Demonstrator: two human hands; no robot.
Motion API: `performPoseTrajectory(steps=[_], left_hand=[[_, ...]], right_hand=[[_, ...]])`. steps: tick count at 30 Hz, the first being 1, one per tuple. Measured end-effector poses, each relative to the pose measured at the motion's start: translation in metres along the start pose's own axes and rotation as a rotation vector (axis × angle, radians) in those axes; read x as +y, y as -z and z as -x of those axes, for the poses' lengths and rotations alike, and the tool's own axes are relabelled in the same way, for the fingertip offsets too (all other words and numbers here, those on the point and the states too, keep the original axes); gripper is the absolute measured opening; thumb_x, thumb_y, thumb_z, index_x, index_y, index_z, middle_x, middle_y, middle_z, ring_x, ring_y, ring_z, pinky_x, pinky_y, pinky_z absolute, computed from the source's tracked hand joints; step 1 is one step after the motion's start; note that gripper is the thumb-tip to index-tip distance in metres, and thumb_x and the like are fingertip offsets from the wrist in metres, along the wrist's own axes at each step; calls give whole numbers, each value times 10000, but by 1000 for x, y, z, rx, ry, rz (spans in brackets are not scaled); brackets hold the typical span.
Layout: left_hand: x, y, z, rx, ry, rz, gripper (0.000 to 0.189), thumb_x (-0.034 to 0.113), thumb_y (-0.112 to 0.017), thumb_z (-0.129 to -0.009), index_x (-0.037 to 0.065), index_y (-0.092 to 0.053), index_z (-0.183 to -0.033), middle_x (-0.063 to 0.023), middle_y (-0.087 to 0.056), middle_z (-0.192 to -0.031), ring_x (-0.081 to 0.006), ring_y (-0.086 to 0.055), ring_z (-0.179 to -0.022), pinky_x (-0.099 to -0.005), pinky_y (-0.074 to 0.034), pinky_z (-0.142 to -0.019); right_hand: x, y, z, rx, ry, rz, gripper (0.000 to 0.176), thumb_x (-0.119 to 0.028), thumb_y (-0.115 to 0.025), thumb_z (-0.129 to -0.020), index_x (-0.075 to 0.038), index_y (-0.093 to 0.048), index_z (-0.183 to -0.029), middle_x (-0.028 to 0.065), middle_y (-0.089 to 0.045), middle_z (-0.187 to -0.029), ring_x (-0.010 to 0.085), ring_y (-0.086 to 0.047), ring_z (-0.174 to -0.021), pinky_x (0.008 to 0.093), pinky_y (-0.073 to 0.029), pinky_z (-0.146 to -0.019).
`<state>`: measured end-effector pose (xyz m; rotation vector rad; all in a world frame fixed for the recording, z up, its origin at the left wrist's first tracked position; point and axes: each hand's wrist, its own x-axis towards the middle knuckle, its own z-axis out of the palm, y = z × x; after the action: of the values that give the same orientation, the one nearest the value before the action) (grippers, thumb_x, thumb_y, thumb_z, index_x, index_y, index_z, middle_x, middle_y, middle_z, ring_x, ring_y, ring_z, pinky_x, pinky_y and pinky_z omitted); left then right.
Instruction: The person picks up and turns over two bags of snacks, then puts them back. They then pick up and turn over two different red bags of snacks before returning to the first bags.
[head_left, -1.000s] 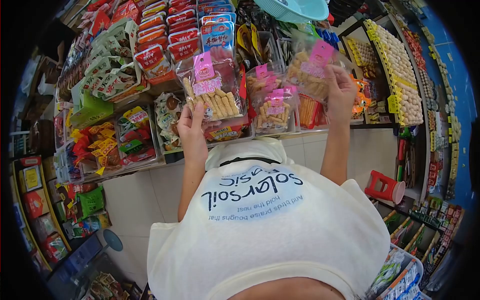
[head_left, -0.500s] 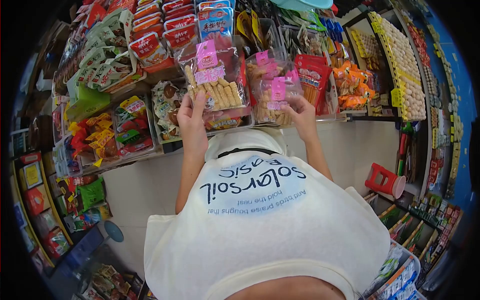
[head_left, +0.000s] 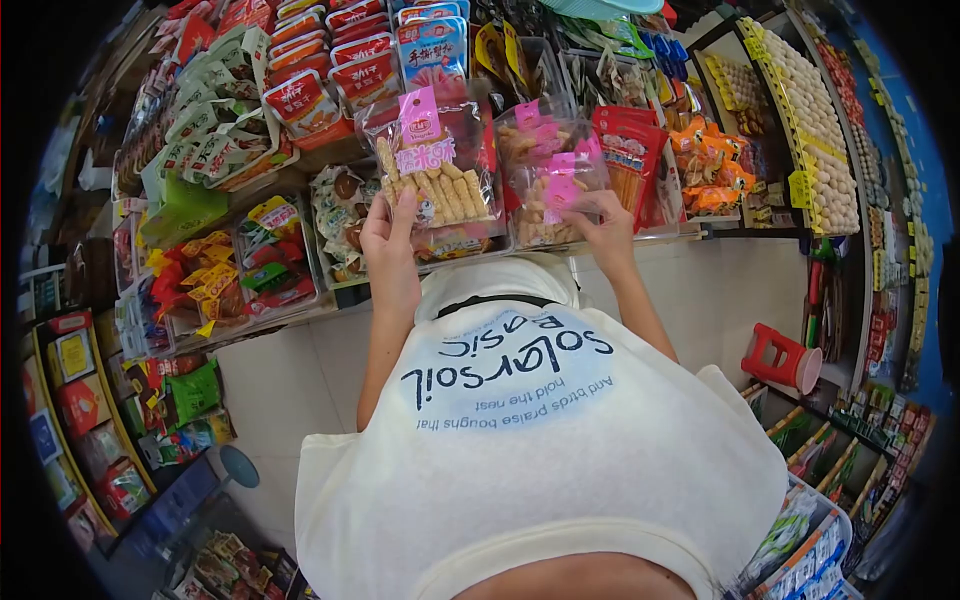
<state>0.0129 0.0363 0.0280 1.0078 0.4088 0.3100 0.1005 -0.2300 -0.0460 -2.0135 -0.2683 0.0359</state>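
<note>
My left hand is closed on the lower left edge of a clear snack bag, its thumb lying over the front. Pale stick-shaped snacks show through the plastic, under a pink label. To the right, my right hand pinches at a similar pink-labelled snack packet, which rests in a clear bin among others like it. My fingers partly cover that packet's right side. Red snack packs stand just beyond my right hand.
Bins of wrapped snacks line the left side of the display. Stacked egg trays rise at the right. A red stool stands on the floor, and a basket of packets sits at lower right.
The view has shifted slightly, moving the shelves a little to the right. My left hand keeps the snack bag; my right hand stays at the other packet, its fingers bent further over it.
</note>
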Motion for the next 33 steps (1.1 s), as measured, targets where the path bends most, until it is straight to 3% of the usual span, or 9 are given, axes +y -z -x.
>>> performPoseTrajectory(steps=[4,6,10,12,23,25,28,32,33], left_hand=[[1,2,-1,-5,-8,46,264,190,-573,-957,9,-555,-1148,-59,-647,-1065,-110,-654,-879,-269,-576,-655],[2,0,0,-1,-6,42,261,190,-572,-958,9,-557,-1146,-57,-647,-1061,-108,-652,-875,-272,-577,-658],[-4,-1,-4,-28,19,-2,299,213,-556,-964,29,-545,-1199,-58,-654,-1069,-108,-661,-859,-255,-559,-619],[-6,-2,-4,-47,35,-14,300,212,-556,-964,26,-545,-1198,-59,-653,-1068,-109,-660,-855,-255,-558,-619],[-5,2,14,-263,139,-119,290,131,-566,-955,5,-516,-1212,-41,-638,-1051,-97,-620,-894,-255,-542,-719],[-7,-1,21,-382,198,-133,357,96,-602,-930,2,-499,-1259,-30,-625,-1047,-80,-584,-958,-241,-497,-798],[-17,-2,26,-589,229,-348,379,98,-627,-914,15,-513,-1266,-25,-618,-1062,-77,-566,-989,-243,-473,-825],[-29,-18,29,-666,220,-353,374,93,-639,-902,4,-529,-1248,-26,-627,-1076,-88,-569,-1006,-257,-451,-883],[-28,-23,29,-684,215,-398,422,134,-668,-881,5,-521,-1255,-85,-627,-1120,-154,-579,-1048,-298,-445,-916]], right_hand=[[-40,10,1,93,-71,162,411,-117,-811,-693,-52,-634,-1059,70,-617,-994,209,-578,-910,326,-456,-822],[-40,11,2,392,274,300,551,-178,-833,-667,-83,-590,-1153,67,-619,-1006,259,-548,-998,371,-441,-865],[-45,7,5,369,489,406,455,-200,-811,-671,-107,-640,-1082,49,-627,-1045,285,-528,-1032,386,-427,-876],[-38,0,6,76,559,642,349,-175,-772,-686,-135,-682,-1020,25,-631,-1087,263,-534,-1033,386,-431,-860],[-73,-7,23,278,423,394,477,-130,-785,-697,-91,-644,-1152,49,-640,-1121,225,-571,-981,356,-460,-852],[-90,-6,29,116,-34,-328,508,-84,-779,-744,-39,-587,-1212,69,-625,-1178,155,-594,-977,306,-484,-826],[-97,0,29,-10,-131,-731,527,-33,-760,-766,-17,-542,-1246,70,-641,-1150,101,-615,-950,253,-499,-796],[-91,36,24,-163,-193,-664,389,-5,-742,-781,1,-601,-1143,75,-685,-1004,118,-657,-877,237,-521,-745],[-91,48,20,-137,-157,-535,298,-1,-735,-788,2,-628,-1066,64,-691,-932,113,-657,-804,231,-524,-704]])
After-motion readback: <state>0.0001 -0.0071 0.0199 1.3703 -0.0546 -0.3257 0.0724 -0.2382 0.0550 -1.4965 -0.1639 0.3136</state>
